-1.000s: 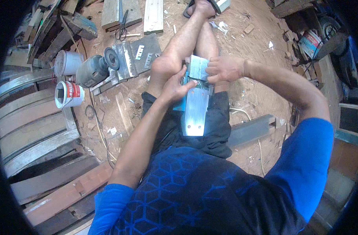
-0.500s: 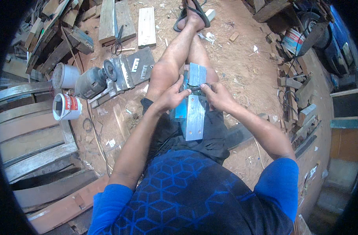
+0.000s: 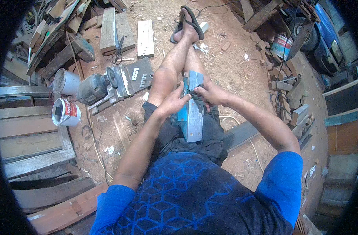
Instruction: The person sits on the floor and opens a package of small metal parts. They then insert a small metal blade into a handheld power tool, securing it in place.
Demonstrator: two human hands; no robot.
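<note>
An electric hand planer (image 3: 194,121) lies upside down across my lap, its flat metal sole facing up and its teal body showing at the left side. My left hand (image 3: 174,102) is closed around the left side of the planer, thumb near the gap between the two sole plates. From the other side, my right hand (image 3: 211,93) grips at this gap, thumb on top and fingers curled down along the edge. The front sole plate (image 3: 195,80) extends beyond both hands. Whether a small part sits under my right fingers is hidden.
Left of my legs stand a bench grinder (image 3: 93,89), a white bucket (image 3: 66,112) and a greyish bucket (image 3: 67,81). Scissors (image 3: 118,53) lie by boards farther off. Wood piles (image 3: 49,35) and panels (image 3: 28,135) line the left; offcuts (image 3: 299,114) line the right.
My right hand has rolled, with its fingers now lower at the planer's right edge. The planer has tilted slightly, and the whole view has shifted a little.
</note>
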